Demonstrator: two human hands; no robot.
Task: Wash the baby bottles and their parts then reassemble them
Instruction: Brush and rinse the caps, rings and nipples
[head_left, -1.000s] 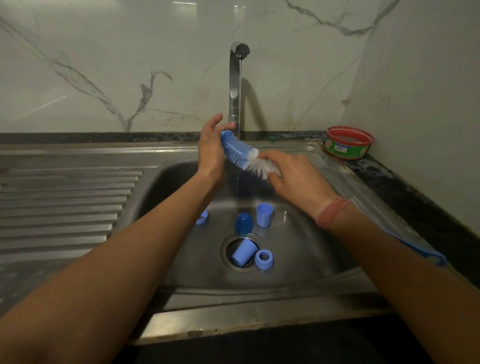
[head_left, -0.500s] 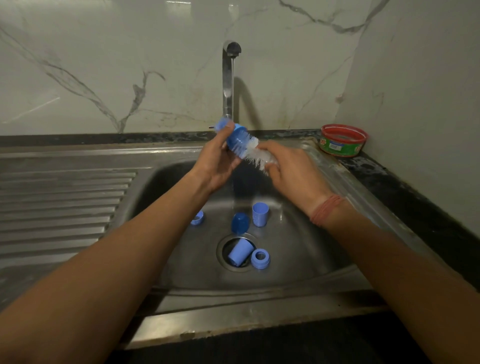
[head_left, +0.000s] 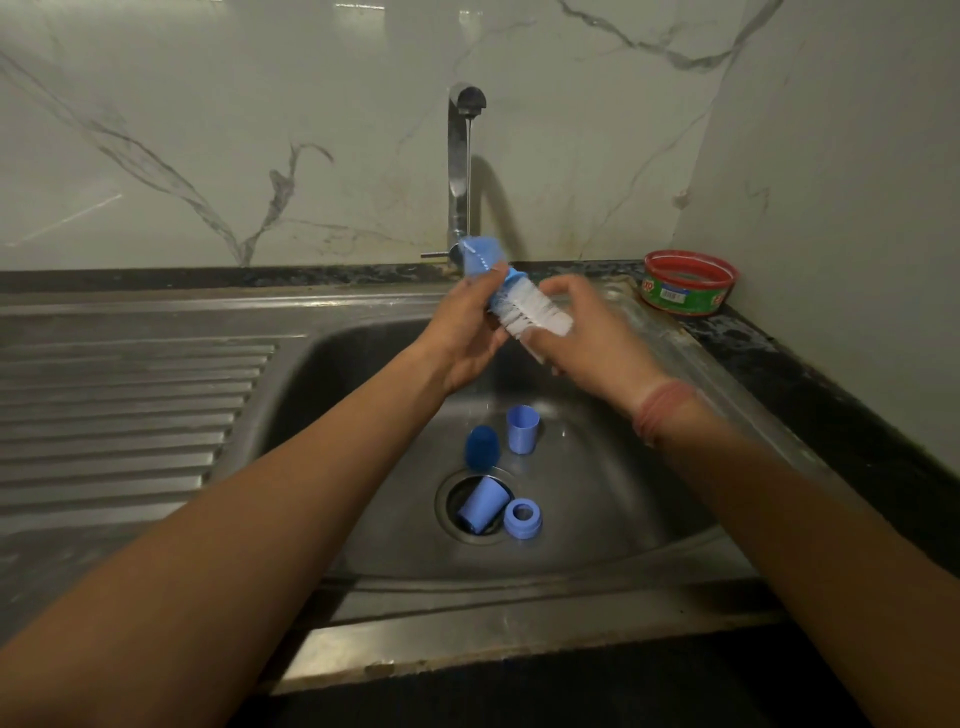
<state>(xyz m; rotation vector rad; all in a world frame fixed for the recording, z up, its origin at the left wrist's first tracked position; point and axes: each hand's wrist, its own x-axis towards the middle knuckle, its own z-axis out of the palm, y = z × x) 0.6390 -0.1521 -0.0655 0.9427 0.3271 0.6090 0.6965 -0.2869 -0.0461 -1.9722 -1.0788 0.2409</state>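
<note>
My left hand (head_left: 465, 338) grips a small light-blue baby bottle (head_left: 480, 262) just under the tap. A bottle brush (head_left: 537, 314) with blue and white bristles sticks out of the bottle's mouth. My right hand (head_left: 587, 338) holds the brush below the bristles; its handle is blurred along my wrist. In the sink basin (head_left: 623, 499) lie loose blue parts: an upright cup (head_left: 522, 428), a dark-blue dome cap (head_left: 483, 447), a light-blue cup (head_left: 483, 504) on its side over the drain, and a screw ring (head_left: 523, 518).
The chrome tap (head_left: 460, 166) runs a thin stream of water at the back of the sink. A ribbed steel drainboard (head_left: 130, 405) lies to the left. A red and green soap tub (head_left: 688, 283) sits in the right corner against the marble wall.
Both hands rose a little toward the tap. The bottle moved toward the brush's tip, so more white bristles show. A small blue part at the basin's left is now hidden behind my left arm.
</note>
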